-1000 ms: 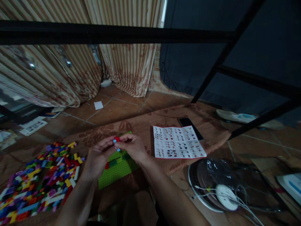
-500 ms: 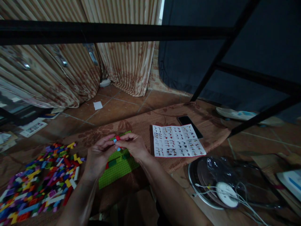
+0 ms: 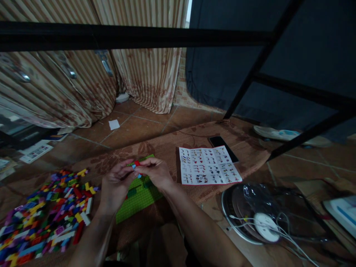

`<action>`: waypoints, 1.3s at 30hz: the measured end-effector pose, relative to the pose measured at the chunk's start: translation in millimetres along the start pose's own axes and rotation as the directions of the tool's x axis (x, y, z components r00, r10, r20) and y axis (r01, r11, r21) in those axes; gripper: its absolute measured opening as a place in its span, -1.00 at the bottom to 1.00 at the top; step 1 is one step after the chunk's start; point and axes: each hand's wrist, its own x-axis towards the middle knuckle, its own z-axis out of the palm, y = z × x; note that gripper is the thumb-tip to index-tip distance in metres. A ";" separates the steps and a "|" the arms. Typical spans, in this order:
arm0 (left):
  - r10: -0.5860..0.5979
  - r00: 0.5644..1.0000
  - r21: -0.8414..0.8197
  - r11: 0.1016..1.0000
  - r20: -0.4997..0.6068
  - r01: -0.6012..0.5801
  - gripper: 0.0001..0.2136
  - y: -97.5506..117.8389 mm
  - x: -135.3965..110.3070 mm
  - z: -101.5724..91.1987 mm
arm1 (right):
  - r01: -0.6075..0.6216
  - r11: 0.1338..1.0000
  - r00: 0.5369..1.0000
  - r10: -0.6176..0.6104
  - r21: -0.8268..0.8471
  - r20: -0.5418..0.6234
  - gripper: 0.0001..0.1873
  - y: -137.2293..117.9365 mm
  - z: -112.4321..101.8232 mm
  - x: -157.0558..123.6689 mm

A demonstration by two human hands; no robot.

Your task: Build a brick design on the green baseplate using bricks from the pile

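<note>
Red brick (image 3: 137, 163) and blue bit (image 3: 134, 167) sit pinched in the closed fingertip grips of left hand (image 3: 115, 184) and right hand (image 3: 156, 172), just above the green plate (image 3: 138, 198), so pressing them squarely, studs aligned, seems wisest.

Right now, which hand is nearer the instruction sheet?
Right. The right hand sits just left of the instruction sheet; the left hand is farther left, toward the brick pile. Both pinch a small red brick.

The instruction sheet (image 3: 209, 165) bears print seemingly too small to read.
</note>
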 end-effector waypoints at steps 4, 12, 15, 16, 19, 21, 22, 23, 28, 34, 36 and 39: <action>0.022 1.000 0.013 1.000 0.022 -0.022 -0.44 1.1 -0.6 -1.0 | -0.004 1.000 1.000 0.004 0.020 0.002 -0.62 -0.6 0.1 -0.1; 0.009 0.999 0.031 0.999 0.044 -0.010 -0.43 4.7 -3.0 -1.0 | 0.034 0.997 0.997 -0.029 -0.064 0.073 -0.64 -1.9 -5.8 0.4; -0.001 0.999 0.049 0.999 0.044 -0.001 -0.43 5.0 -2.8 -1.4 | 0.004 0.997 0.998 0.002 -0.082 0.070 -0.63 -1.3 -7.1 0.5; -0.004 0.999 0.049 0.999 0.045 0.002 -0.43 4.9 -2.6 -1.8 | -0.006 0.996 0.998 0.012 -0.085 0.068 -0.63 -1.1 -6.9 0.4; -0.004 0.999 0.042 0.999 0.044 0.003 -0.45 4.2 -2.0 -3.9 | -0.015 0.996 0.998 0.020 -0.087 0.057 -0.64 -0.8 -5.0 0.0; -0.012 0.999 0.042 0.999 0.045 0.010 -0.45 3.9 -1.4 -6.0 | -0.024 0.996 0.998 0.029 -0.081 0.057 -0.66 -0.9 -3.6 -0.5; -0.016 0.999 0.042 0.999 0.049 0.014 -0.45 4.0 -1.0 -7.1 | -0.037 0.996 0.997 0.042 -0.076 0.060 -0.66 -1.0 -3.1 -0.8; -0.021 0.998 0.043 0.999 0.055 0.018 -0.45 4.3 -0.7 -8.1 | -0.051 0.996 0.996 0.056 -0.075 0.064 -0.66 -1.1 -2.8 -1.2; -0.043 0.995 0.034 0.999 0.089 0.041 -0.43 6.8 -0.4 -10.2 | -0.091 0.992 0.993 0.097 -0.083 0.069 -0.64 -1.3 -2.5 -3.0; -0.037 0.997 0.034 0.999 0.071 0.035 -0.46 6.8 -2.9 -8.4 | -0.091 0.993 0.993 0.097 -0.079 0.072 -0.63 -4.6 0.3 -4.0; -0.017 0.998 0.035 0.999 0.058 0.015 -0.47 6.2 -3.6 -7.7 | -0.093 0.993 0.992 0.099 -0.070 0.075 -0.64 -5.6 2.2 -4.1; 0.027 0.999 0.026 0.999 0.034 -0.028 -0.48 4.9 -4.4 -7.0 | -0.090 0.994 0.994 0.093 -0.054 0.053 -0.65 -5.1 5.9 -4.7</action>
